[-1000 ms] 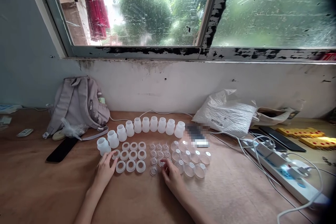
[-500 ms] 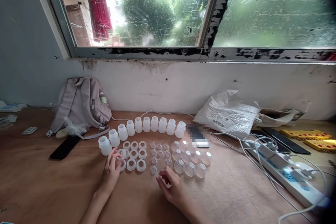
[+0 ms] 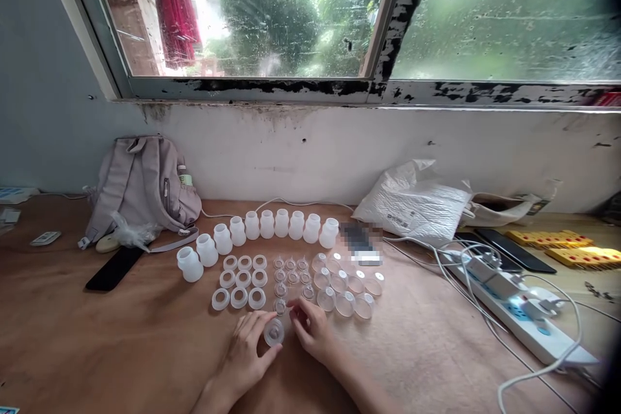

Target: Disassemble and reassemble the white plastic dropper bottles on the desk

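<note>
My left hand is closed on a white plastic ring, held just above the wooden table. Beside it, my right hand pinches a small clear part that I cannot make out well, close to the ring. Behind the hands lie rows of white rings, small clear valves and clear round cups. An arc of white bottle-shaped pieces stands behind them.
A grey backpack leans on the wall at left, a black phone in front of it. A white plastic bag, a power strip with cables, dark phones and yellow blocks fill the right side.
My left hand took a ring from the rows and brought it right and nearer to me. My right hand lifted a small clear piece and moved it to the ring.
</note>
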A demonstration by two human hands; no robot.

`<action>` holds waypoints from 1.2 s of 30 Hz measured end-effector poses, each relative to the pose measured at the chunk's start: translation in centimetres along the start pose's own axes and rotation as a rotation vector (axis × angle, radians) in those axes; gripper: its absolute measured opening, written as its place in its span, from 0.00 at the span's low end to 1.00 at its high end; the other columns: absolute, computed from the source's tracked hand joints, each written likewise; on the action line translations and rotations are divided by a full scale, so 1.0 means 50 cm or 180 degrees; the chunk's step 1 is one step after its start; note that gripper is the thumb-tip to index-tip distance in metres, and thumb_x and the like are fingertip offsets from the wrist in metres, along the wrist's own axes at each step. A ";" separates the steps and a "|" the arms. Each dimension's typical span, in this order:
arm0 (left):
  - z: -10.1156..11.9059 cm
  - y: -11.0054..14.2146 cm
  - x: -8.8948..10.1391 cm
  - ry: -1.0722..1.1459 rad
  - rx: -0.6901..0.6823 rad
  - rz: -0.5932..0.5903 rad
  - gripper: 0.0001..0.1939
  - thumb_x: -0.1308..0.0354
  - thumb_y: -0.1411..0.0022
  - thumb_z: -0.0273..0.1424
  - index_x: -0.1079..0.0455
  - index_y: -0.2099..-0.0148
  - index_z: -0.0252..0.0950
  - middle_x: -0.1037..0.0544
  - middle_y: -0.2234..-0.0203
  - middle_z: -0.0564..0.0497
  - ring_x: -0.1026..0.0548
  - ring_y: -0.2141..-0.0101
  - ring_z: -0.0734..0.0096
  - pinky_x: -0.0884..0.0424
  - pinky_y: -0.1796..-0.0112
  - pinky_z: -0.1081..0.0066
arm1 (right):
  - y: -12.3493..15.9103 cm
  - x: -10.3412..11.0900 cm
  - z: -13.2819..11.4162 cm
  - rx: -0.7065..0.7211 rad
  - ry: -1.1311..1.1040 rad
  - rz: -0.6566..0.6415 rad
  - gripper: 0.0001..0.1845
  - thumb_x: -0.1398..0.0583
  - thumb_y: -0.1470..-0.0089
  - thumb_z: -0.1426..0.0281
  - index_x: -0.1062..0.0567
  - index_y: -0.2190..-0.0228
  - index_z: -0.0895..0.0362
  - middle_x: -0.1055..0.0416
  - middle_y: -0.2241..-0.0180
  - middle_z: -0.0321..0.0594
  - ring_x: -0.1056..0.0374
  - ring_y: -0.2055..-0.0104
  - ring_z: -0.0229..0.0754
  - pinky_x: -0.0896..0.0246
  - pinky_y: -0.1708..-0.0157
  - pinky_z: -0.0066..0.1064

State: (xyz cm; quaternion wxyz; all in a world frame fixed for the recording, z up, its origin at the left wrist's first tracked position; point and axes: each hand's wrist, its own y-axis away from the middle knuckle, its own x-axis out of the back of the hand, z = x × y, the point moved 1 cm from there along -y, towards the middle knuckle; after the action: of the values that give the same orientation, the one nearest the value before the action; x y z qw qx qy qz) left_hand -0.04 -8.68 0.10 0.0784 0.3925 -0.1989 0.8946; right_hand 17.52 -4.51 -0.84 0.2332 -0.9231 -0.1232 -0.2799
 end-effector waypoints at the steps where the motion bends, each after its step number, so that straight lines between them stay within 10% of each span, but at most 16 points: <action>1: -0.004 0.000 -0.006 -0.0070 0.0028 -0.0055 0.19 0.44 0.48 0.31 0.37 0.52 0.42 0.29 0.60 0.49 0.31 0.59 0.63 0.34 0.57 0.62 | 0.000 -0.002 0.001 0.0016 0.0005 -0.0010 0.07 0.49 0.50 0.75 0.34 0.68 0.57 0.37 0.77 0.34 0.42 0.77 0.34 0.46 0.75 0.25; 18: 0.024 -0.079 0.018 0.1194 0.0601 0.0131 0.12 0.58 0.39 0.37 0.37 0.68 0.37 0.30 0.78 0.54 0.32 0.77 0.74 0.38 0.74 0.76 | 0.006 0.004 -0.023 0.0351 -0.0240 -0.0006 0.16 0.48 0.49 0.72 0.39 0.56 0.55 0.35 0.68 0.38 0.38 0.73 0.35 0.41 0.69 0.28; 27: 0.029 -0.098 -0.064 0.2803 0.1254 0.0413 0.20 0.64 0.39 0.43 0.39 0.58 0.35 0.29 0.73 0.52 0.30 0.76 0.73 0.34 0.73 0.73 | -0.004 -0.001 0.004 -0.0014 -0.0039 0.0593 0.04 0.46 0.50 0.69 0.38 0.73 0.56 0.40 0.78 0.33 0.44 0.79 0.32 0.47 0.79 0.24; 36: 0.041 -0.072 -0.052 0.2259 0.0178 -0.0221 0.19 0.56 0.41 0.40 0.40 0.52 0.34 0.27 0.69 0.47 0.30 0.79 0.75 0.31 0.75 0.74 | -0.007 -0.006 0.004 -0.0584 -0.0279 0.0769 0.07 0.47 0.58 0.75 0.43 0.78 0.55 0.41 0.80 0.30 0.45 0.79 0.33 0.48 0.79 0.24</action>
State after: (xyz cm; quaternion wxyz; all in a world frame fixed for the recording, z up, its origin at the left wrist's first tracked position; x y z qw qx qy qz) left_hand 4.17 -6.25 0.51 0.1621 0.0660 -0.1213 0.9771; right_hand 17.27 -4.12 -1.04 0.1743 -0.9599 0.0048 -0.2193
